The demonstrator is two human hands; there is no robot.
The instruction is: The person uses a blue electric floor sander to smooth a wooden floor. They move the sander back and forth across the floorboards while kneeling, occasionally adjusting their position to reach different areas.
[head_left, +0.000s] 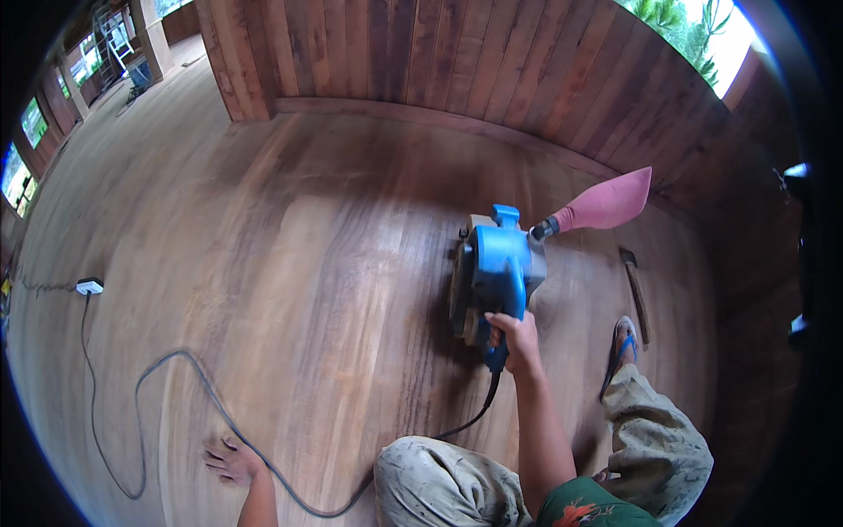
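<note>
A blue belt sander rests on the wooden floor, right of the middle. My right hand is wrapped round its rear handle. From its right side sticks out a pink dust bag on a dark spout. The sander's dark cord leaves the handle, passes behind my knee and loops across the floor to the left. My left hand lies flat on the boards at the lower left, fingers spread, beside the cord and holding nothing.
A white socket block joins the cord at the far left. A hammer-like tool with a wooden handle lies near my sandalled foot. Wooden plank walls stand ahead and right. A ladder and a blue container are far left.
</note>
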